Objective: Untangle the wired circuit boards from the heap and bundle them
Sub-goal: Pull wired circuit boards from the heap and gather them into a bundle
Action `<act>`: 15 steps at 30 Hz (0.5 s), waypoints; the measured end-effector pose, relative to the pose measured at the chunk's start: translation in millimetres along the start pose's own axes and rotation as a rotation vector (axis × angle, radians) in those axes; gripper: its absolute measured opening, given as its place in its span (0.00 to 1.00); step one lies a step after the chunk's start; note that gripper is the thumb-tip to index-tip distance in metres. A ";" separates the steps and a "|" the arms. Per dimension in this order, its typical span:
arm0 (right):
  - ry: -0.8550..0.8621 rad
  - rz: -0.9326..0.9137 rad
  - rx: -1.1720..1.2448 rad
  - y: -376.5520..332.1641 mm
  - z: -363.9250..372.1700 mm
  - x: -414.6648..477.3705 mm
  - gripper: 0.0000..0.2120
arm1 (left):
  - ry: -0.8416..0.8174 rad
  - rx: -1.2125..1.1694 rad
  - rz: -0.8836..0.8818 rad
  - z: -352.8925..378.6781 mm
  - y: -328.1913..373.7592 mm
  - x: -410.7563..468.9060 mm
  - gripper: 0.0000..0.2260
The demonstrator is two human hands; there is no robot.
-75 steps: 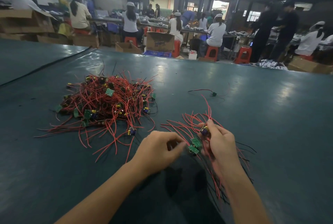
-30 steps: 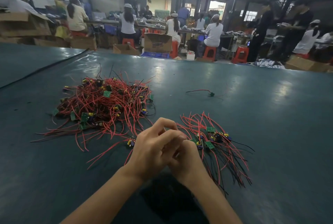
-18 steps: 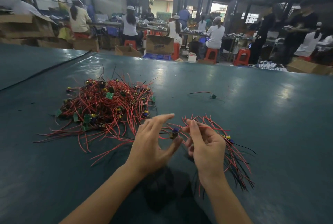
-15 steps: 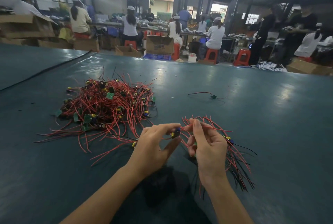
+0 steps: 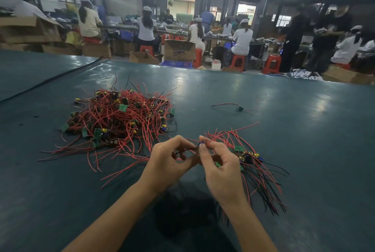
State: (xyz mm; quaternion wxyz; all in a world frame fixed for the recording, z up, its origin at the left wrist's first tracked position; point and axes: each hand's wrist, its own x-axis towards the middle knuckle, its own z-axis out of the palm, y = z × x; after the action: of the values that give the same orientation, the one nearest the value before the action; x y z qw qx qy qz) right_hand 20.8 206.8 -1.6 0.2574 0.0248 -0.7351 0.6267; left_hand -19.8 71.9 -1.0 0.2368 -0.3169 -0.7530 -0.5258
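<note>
A tangled heap (image 5: 119,117) of small green circuit boards with red and black wires lies on the dark green table, left of centre. A sorted bundle (image 5: 253,162) of the same boards lies to the right, wires fanned toward me. My right hand (image 5: 220,162) pinches one small board (image 5: 200,144) by its blue part just above the table. My left hand (image 5: 168,160), fingers curled, pinches the black wire that runs from this board. The two hands sit close together between heap and bundle.
A single stray wired board (image 5: 239,108) lies farther back on the table (image 5: 304,130). Beyond the far table edge, people sit on red stools (image 5: 237,63) among cardboard boxes (image 5: 179,49) at other benches.
Both hands rose from the table with one board taken from beside the bundle. My left hand's fingers closed from spread to a pinch on its wire. The bundle stays on the table.
</note>
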 end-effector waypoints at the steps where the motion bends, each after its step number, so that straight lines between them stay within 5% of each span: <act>1: 0.022 0.010 0.012 0.4 -0.8 1.1 0.08 | -0.003 -0.011 -0.006 -2.4 -0.5 1.1 0.09; 8: 0.021 -0.034 -0.027 0.8 -3.7 1.0 0.08 | 0.108 -0.449 -0.384 -17.9 6.2 14.3 0.07; 15: 0.037 -0.088 -0.082 -0.9 -0.6 -0.7 0.06 | -0.052 -1.050 -0.629 -20.2 16.2 17.3 0.19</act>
State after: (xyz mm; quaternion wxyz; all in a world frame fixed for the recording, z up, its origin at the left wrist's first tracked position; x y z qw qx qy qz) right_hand 21.9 207.0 -1.1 0.2991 0.0348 -0.7535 0.5844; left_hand -19.5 60.8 28.1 -0.1359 -0.1664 -0.4563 -0.8635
